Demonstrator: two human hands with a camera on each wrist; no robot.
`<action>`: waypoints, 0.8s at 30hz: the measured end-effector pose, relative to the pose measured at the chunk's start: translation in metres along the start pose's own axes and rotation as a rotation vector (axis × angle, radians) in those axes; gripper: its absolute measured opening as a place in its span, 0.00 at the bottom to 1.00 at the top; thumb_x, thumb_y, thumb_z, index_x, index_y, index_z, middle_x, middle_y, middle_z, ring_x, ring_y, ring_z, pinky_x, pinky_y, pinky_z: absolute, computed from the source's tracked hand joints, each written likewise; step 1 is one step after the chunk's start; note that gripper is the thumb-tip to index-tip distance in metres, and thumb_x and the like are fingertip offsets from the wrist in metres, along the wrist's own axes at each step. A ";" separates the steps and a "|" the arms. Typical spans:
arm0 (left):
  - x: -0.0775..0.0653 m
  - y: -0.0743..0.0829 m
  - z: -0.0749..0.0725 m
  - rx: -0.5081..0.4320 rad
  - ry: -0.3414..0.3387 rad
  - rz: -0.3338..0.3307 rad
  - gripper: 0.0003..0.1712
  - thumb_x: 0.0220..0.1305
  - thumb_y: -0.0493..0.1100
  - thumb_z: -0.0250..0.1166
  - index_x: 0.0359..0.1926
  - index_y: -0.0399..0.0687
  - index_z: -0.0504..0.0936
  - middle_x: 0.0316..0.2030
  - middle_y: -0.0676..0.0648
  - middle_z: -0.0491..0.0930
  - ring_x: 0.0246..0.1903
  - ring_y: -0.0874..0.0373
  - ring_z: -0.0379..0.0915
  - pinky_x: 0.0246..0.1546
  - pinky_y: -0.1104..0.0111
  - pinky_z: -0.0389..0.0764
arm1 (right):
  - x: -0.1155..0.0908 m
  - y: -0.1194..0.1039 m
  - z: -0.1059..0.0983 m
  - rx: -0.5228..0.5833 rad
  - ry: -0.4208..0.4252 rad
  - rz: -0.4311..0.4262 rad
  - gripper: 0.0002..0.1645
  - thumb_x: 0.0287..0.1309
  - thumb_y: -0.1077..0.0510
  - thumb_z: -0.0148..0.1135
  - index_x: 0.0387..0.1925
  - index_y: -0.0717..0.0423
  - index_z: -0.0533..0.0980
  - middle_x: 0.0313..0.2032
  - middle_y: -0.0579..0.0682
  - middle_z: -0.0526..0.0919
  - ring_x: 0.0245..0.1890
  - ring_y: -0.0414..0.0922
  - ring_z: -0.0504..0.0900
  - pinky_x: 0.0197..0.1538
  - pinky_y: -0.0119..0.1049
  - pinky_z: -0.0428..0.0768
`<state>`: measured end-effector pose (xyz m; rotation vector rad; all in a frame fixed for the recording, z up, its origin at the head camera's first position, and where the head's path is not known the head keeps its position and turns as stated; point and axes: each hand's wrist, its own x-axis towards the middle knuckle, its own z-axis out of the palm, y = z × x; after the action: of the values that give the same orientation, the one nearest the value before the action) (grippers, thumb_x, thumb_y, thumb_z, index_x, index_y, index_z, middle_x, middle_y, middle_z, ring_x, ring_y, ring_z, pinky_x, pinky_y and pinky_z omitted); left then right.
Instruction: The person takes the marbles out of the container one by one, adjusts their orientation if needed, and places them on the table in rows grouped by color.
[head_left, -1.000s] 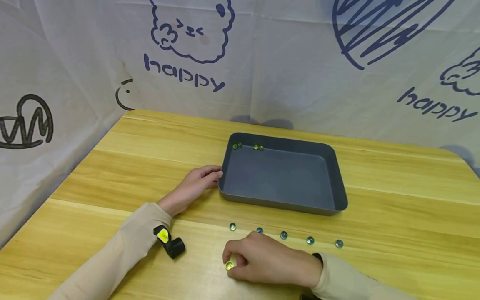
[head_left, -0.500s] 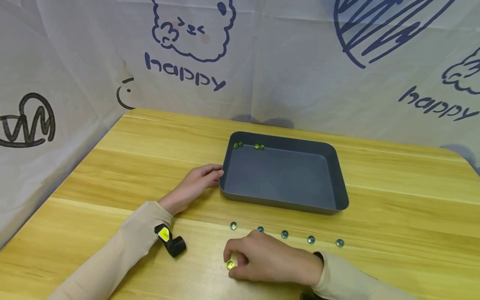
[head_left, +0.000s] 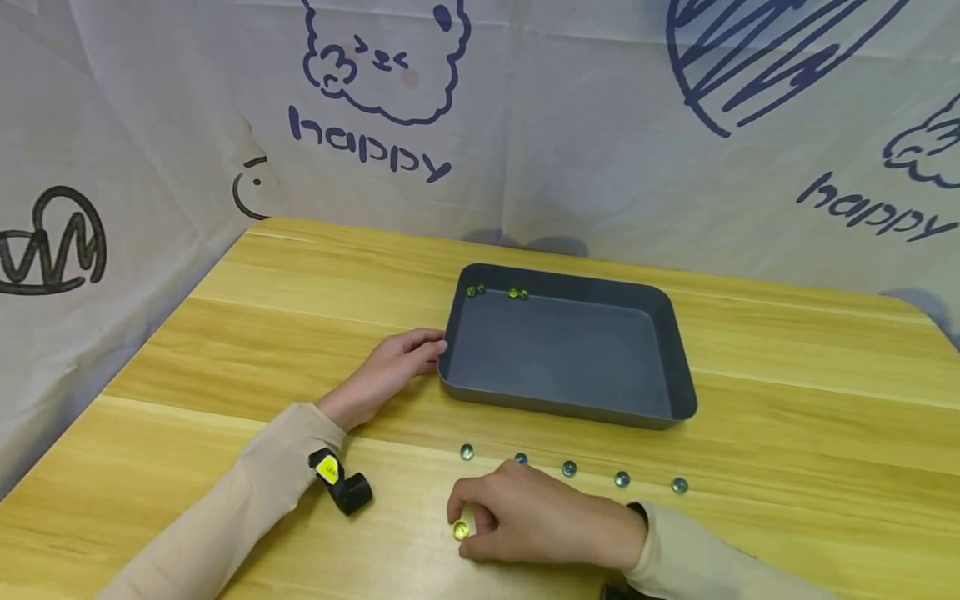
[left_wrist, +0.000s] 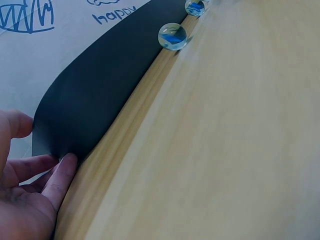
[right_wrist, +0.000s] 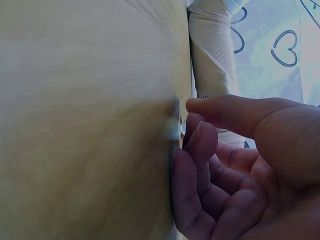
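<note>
A white cloth [head_left: 585, 125] with dark line drawings and the word "happy" hangs across the far side and along the left. In front of it spreads a wood-grained tabletop [head_left: 795, 400]. On its far half sits a dark grey rectangular tray [head_left: 558, 358] with raised walls and rounded corners. Two beige sleeves [head_left: 225, 492] reach in from the near side, a black wrist camera [head_left: 352, 493] strapped at the left one.

The left hand [head_left: 386, 368] lies beside the tray, its loosely extended fingers touching the left wall near the near corner. The right hand [head_left: 532, 515] is on the near part of the tabletop, fingers curled, with thumb and index finger around a yellow marble [head_left: 461, 529]; whether the marble touches the wood cannot be told.

Between that hand and the tray, five clear and bluish marbles [head_left: 570, 468] form a spaced row running left to right, the second from the left partly covered by the right hand. Inside the tray, yellow-green marbles [head_left: 513, 293] rest in two small clusters by the far wall, toward its left end.
</note>
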<state>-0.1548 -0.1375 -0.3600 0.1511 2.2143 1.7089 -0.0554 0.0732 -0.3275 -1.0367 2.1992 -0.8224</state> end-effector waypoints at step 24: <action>-0.001 0.001 -0.002 0.012 -0.003 -0.017 0.29 0.75 0.50 0.50 0.68 0.37 0.65 0.64 0.38 0.68 0.56 0.46 0.73 0.64 0.55 0.65 | -0.018 -0.005 -0.057 -0.051 0.230 -0.041 0.11 0.63 0.55 0.63 0.45 0.56 0.81 0.20 0.35 0.75 0.17 0.31 0.70 0.25 0.29 0.73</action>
<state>-0.1546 -0.1388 -0.3582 0.1378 2.2180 1.6853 -0.0838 0.1012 -0.2825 -1.0601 2.4088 -0.9494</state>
